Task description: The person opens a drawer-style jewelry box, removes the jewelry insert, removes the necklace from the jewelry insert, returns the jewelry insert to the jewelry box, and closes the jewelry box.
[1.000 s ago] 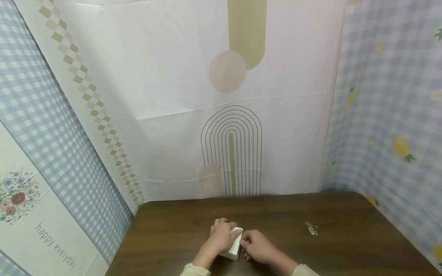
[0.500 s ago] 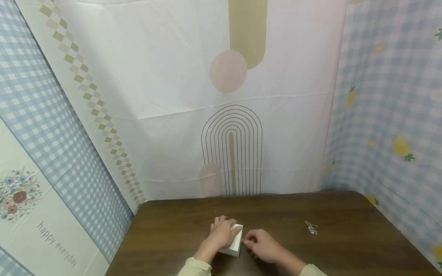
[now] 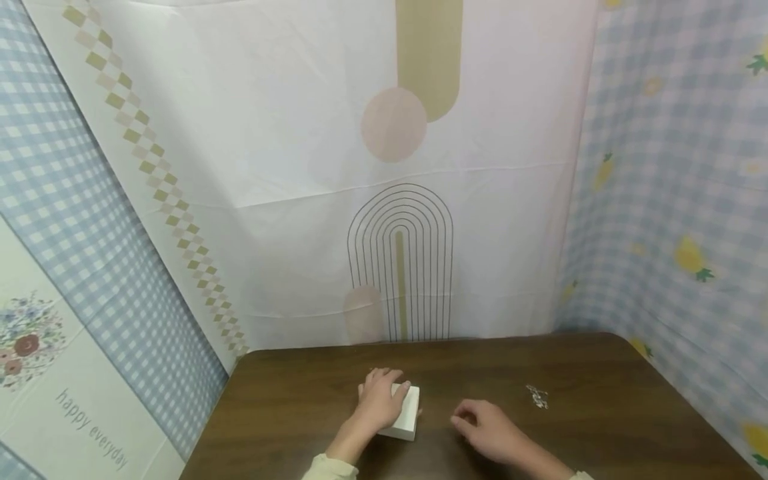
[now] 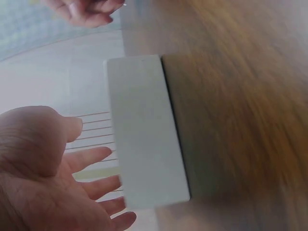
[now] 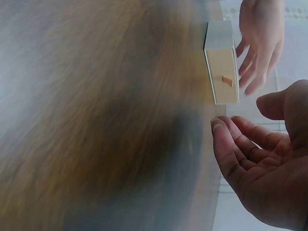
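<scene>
A small white drawer box (image 3: 408, 419) lies on the brown table, with my left hand (image 3: 377, 404) resting over its top. That hand's fingers look straight and spread in the left wrist view. Facing the right side, the box's beige drawer front (image 5: 220, 72) carries a small brown pull tab (image 5: 227, 81), and the drawer looks closed. Off to the right of the box, apart from it, my right hand (image 3: 487, 427) hovers with loosely bent fingers. Its thumb stands away from the fingers (image 5: 226, 139), and nothing shows between them.
A small tangled silvery heap (image 3: 537, 397), perhaps a thin chain, lies on the table (image 3: 300, 400) to the right, beyond my right hand. Patterned cloth (image 3: 288, 167) hangs behind the table and at both sides.
My right hand has moved right, away from the drawer front where its fingers were beside the box. My left hand and the box have shifted slightly away from me.
</scene>
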Demonstrator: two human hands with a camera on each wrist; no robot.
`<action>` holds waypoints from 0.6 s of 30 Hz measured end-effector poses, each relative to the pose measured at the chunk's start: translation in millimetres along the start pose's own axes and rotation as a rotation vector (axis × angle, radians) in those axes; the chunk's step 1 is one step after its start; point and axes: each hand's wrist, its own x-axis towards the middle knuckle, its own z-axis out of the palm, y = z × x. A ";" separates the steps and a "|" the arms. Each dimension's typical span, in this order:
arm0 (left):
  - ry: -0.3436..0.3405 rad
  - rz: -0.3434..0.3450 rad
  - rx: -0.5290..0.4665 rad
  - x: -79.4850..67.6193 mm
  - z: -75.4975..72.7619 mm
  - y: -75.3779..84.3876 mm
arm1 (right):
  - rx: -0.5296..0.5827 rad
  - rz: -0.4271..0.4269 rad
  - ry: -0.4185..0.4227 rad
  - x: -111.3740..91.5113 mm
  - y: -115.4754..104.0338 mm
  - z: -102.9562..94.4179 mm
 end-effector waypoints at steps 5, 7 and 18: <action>0.012 0.036 0.009 -24.9 -15.7 -0.4 | -0.036 -0.013 0.008 -14.5 12.0 -9.5; 0.018 0.045 0.014 -37.5 -22.4 -0.8 | -0.030 -0.020 -0.001 -20.3 16.5 -13.3; 0.037 0.085 -0.032 -80.4 -36.0 -2.1 | 0.059 0.095 -0.064 -35.1 26.4 -26.6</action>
